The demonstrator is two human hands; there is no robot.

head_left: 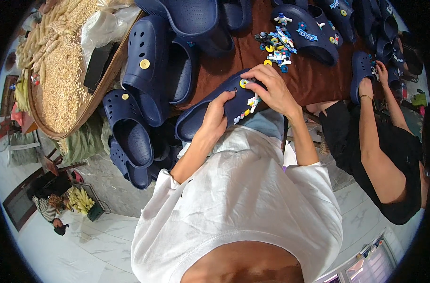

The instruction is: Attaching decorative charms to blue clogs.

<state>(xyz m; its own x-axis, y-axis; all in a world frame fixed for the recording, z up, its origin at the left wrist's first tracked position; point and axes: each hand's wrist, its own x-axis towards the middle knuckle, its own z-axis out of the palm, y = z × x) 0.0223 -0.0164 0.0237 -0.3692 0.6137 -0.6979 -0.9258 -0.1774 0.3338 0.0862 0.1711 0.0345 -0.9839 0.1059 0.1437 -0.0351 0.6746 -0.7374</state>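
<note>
A navy blue foam clog (pixel 193 117) with holes in its upper lies tilted at the table's near edge. My left hand (pixel 214 118) grips its side, with the thumb on top. My right hand (pixel 274 89) is closed at the toe end, thumb and fingers pinching at a yellow ring-shaped shoe charm (pixel 243 83) on the upper. Beneath that hand, a white figure charm (pixel 253 101) and a few small coloured ones sit along the clog's side. Just beyond my right hand is a loose pile of blue, white, yellow and black charms (pixel 279 51).
More navy clogs (pixel 144 70) are stacked at the left, and a decorated clog (pixel 309 35) stands at the far right of the brown cloth (pixel 215 70). A basket (pixel 78 120) of kernels lies far left. At right, another person's hands (pixel 366 88) hold a clog.
</note>
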